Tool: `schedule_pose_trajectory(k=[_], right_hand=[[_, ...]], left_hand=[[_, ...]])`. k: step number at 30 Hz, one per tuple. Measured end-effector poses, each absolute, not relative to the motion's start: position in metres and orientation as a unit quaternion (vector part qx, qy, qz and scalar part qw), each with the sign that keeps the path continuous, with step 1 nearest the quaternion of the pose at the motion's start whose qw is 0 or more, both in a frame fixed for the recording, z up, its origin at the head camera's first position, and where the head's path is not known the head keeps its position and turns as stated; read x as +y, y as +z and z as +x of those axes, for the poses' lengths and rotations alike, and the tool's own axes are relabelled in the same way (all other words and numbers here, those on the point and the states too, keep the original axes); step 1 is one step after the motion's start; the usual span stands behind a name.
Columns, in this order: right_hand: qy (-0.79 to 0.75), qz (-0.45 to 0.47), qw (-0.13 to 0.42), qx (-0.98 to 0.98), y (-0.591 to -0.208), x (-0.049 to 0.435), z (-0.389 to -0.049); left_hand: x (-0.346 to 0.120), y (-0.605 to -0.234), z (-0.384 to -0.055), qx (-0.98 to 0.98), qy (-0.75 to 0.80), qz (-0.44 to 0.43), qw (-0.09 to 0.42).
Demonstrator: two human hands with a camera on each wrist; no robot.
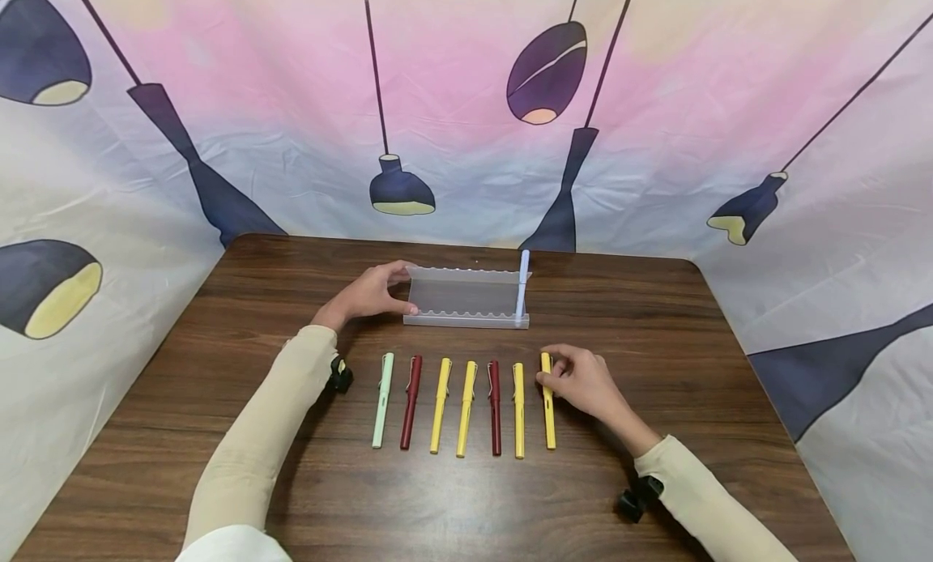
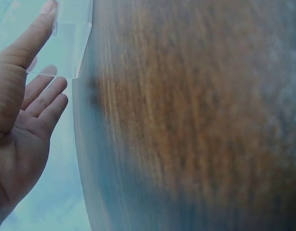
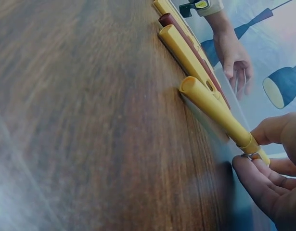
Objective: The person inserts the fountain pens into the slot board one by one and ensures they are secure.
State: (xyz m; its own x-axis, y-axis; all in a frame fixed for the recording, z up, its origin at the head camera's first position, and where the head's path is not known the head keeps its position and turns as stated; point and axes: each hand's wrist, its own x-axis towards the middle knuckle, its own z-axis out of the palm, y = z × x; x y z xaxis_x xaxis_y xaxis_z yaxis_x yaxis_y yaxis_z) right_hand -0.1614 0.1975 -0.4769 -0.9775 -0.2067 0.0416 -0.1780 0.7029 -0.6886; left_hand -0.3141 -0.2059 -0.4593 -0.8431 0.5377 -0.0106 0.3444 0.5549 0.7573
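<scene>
"What does the pen at the far right look like?"

"That yellow pen (image 1: pixel 549 408) is slim and straight, bright all over, with a small dark slot partway along its barrel. A bit of metal shows by the fingertips in the right wrist view."

"Where is it, exactly?"

"At the right end of a row on the brown wooden table (image 1: pixel 619 303), cap end pointing away from the person. Beside it, going left: a yellow, a dark red, two more yellows, another dark red and a mint green pen (image 1: pixel 382 400), all apart from one another."

"And the grip?"

"The right hand (image 1: pixel 583 380) pinches it near the cap end, thumb and fingers closed on either side. Whether its whole length touches the wood, I can't tell."

"The other hand?"

"The left hand (image 1: pixel 372 292) holds the left end of the clear rack (image 1: pixel 466 322), thumb at the near edge, fingers toward the far one; some of those fingers extend fairly straight."

"Anything on that rack?"

"A pale blue pen (image 1: pixel 521 287) lies across its right end, over the scalloped edges."
</scene>
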Motion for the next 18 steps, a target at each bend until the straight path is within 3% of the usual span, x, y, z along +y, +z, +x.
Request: schedule_pose_trajectory(k=[18], right_hand=[[-0.378,-0.120,-0.040,0.917,-0.452,0.199,-0.165]], left_hand=[[-0.207,-0.459,-0.314,0.874,0.399,0.250,0.123]])
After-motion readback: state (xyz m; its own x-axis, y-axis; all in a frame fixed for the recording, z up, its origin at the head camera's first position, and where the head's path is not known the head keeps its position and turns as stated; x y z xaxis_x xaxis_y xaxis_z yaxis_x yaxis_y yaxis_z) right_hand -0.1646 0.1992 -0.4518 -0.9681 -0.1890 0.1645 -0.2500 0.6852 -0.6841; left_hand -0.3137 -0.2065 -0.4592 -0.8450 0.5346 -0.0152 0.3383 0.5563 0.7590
